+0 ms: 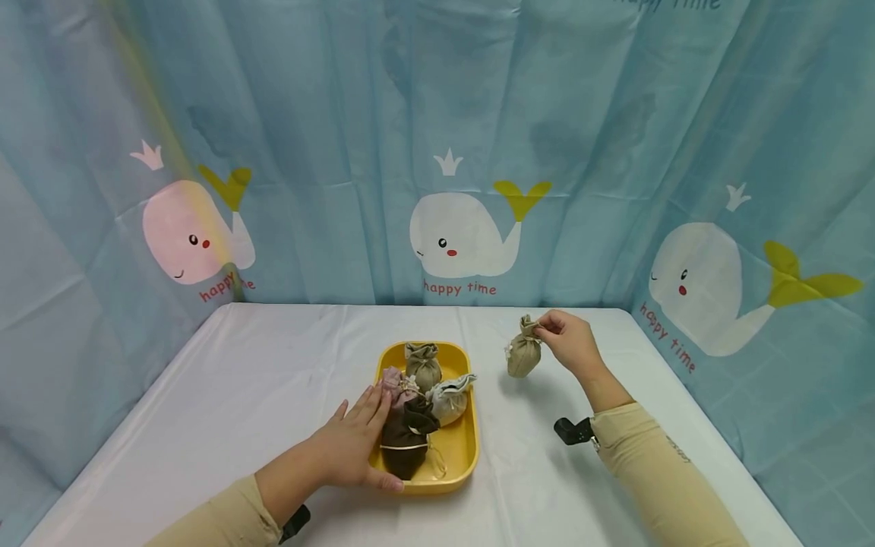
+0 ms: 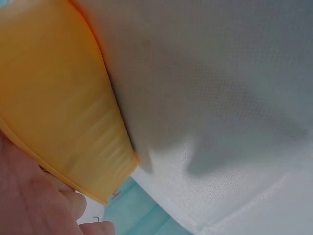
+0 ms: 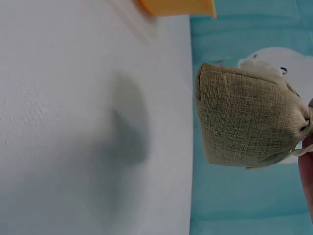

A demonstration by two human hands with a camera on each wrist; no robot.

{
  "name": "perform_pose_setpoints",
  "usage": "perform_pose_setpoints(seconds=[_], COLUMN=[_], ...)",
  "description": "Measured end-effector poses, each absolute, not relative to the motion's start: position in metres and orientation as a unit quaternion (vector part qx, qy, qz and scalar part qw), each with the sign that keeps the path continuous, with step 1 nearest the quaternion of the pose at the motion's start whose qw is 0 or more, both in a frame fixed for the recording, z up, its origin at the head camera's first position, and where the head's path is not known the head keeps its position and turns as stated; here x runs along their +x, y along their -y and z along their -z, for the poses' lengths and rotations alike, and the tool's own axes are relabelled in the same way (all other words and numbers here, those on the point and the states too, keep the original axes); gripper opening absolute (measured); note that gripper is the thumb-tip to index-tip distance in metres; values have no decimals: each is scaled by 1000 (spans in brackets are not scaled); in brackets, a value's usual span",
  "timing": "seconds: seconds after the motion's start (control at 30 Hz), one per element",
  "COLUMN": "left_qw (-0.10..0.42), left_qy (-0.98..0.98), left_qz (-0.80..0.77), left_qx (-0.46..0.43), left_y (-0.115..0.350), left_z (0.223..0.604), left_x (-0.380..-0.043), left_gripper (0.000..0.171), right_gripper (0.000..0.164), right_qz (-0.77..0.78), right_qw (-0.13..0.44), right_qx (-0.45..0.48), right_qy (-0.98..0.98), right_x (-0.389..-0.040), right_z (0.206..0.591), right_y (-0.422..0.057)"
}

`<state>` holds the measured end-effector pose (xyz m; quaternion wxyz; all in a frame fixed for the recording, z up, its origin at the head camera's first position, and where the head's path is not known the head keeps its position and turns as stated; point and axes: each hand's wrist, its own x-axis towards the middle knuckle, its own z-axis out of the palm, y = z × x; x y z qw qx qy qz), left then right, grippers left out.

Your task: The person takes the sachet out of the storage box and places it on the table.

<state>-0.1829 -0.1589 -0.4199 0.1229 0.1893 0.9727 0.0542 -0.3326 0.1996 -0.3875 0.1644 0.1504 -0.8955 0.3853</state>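
Observation:
My right hand (image 1: 570,341) pinches an olive-green drawstring pouch (image 1: 524,355) by its gathered neck, held up over the table to the right of a yellow basin (image 1: 472,456). In the right wrist view the pouch's woven body (image 3: 244,115) hangs above its shadow. My left hand (image 1: 352,448) lies along the basin's left rim, fingers straight and thumb spread toward the near edge. Inside the basin are an olive pouch (image 1: 423,366) at the back, a pink one (image 1: 398,384), a pale grey one (image 1: 449,400) and a dark brown one (image 1: 403,448) in front.
A white cloth (image 1: 273,380) covers the table. Light blue curtains (image 1: 328,152) with printed whales stand along its back and both sides. A black wrist mount (image 1: 573,431) sticks out from the right sleeve.

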Motion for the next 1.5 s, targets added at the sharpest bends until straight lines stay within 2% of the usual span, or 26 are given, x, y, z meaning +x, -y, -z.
perform_pose_setpoints(seconds=[0.33, 0.6, 1.07, 1.5], left_qw=[121, 121, 113, 107], left_qy=[-972, -972, -972, -973], left_qz=[-58, -57, -61, -64], left_qx=[191, 192, 194, 196], left_y=[158, 159, 159, 158], left_z=[418, 419, 420, 417], left_x=[-183, -184, -182, -180], left_gripper=[133, 133, 133, 133], right_gripper=[7, 5, 5, 27], right_qz=[-370, -370, -360, -365], right_qw=[157, 156, 90, 65], right_qx=[111, 131, 112, 122], right_qy=[909, 906, 922, 921], right_x=[-345, -348, -347, -343], right_z=[404, 421, 421, 412], right_y=[-191, -185, -182, -192])
